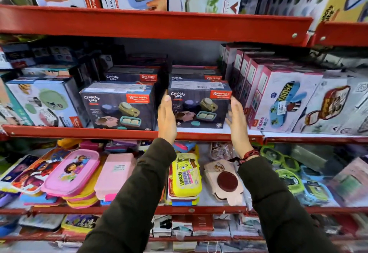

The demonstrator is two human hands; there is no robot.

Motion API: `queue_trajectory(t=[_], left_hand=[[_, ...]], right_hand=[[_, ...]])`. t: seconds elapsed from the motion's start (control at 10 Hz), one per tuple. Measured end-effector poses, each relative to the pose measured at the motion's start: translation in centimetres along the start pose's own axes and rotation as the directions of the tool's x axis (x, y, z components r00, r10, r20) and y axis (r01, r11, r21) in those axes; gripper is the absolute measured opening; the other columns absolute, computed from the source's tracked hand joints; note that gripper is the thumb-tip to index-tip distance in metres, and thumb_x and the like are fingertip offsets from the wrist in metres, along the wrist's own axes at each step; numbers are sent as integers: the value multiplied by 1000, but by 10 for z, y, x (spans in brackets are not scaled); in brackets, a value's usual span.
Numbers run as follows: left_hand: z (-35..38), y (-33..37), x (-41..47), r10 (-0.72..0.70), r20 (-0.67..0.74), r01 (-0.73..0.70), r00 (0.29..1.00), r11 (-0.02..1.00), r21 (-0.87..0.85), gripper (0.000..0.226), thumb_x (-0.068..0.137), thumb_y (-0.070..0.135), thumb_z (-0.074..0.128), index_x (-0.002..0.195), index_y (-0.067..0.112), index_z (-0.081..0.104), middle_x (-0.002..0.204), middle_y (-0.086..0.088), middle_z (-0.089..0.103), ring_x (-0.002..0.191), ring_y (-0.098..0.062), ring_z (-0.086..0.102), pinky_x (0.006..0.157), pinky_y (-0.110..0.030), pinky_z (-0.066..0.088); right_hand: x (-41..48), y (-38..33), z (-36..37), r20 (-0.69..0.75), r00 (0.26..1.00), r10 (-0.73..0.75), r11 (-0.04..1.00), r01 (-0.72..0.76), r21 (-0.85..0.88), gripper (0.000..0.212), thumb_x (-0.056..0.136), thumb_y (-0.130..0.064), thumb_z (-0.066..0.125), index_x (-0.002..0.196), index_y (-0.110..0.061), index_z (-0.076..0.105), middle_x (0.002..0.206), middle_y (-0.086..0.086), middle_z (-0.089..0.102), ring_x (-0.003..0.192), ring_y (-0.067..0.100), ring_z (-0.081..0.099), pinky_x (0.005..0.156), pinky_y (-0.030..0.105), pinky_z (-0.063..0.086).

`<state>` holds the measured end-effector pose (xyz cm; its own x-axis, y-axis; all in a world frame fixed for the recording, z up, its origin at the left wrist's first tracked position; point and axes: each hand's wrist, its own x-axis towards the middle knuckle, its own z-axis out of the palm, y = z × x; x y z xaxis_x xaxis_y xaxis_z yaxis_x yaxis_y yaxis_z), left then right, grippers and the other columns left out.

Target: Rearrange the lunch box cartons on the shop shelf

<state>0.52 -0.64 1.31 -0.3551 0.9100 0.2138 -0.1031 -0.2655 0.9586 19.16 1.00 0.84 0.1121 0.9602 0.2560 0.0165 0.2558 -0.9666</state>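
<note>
A dark "Crunchy bite" lunch box carton stands at the front of the middle shelf. My left hand lies flat against its left side, and my right hand presses its right side, so the carton is clasped between them. A second identical carton stands just to its left, with a narrow gap where my left hand fits. More of the same cartons are stacked behind both.
A row of pink-and-white cartons stands close to my right hand. A light blue carton sits at the left. The red upper shelf rail hangs overhead. Loose plastic lunch boxes fill the shelf below my arms.
</note>
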Motion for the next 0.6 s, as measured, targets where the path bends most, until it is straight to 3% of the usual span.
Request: queue_trajectory(t=[0.1, 0.3, 0.5, 0.6], left_hand=[[-9, -6, -12, 65, 20, -66, 998, 996, 56, 82, 91, 80, 37, 160, 35, 38, 166, 9, 42, 156, -9, 36, 133, -46, 26], [-13, -7, -32, 101, 5, -100, 995, 986, 134, 71, 97, 71, 34, 159, 36, 37, 164, 5, 42, 155, -12, 37, 131, -48, 30], [-16, -5, -29, 116, 44, -123, 992, 966, 226, 61, 107, 54, 35, 163, 31, 31, 169, 5, 35, 157, -11, 31, 133, -46, 25], [-15, -5, -30, 105, 42, -112, 994, 968, 226, 64, 107, 53, 38, 165, 29, 23, 173, 3, 28, 160, -15, 26, 134, -47, 22]], right_hand=[[-13, -2, -5, -22, 1000, -22, 1000, 21, -16, 49, 96, -66, 37, 140, -45, 44, 151, -7, 51, 149, 18, 44, 128, 50, 32], [-28, -5, -10, -38, 999, -26, 999, 25, -23, 37, 97, -62, 37, 132, -55, 49, 146, -14, 55, 146, 12, 47, 126, 48, 36], [-32, -4, -12, -15, 1000, -11, 997, 10, -72, 69, 93, -70, 39, 152, -35, 47, 156, -7, 53, 146, 11, 47, 126, 49, 36], [-32, -6, -11, -26, 1000, -16, 998, 15, -57, 73, 94, -70, 40, 156, -32, 41, 160, -8, 48, 148, 9, 43, 128, 46, 33]])
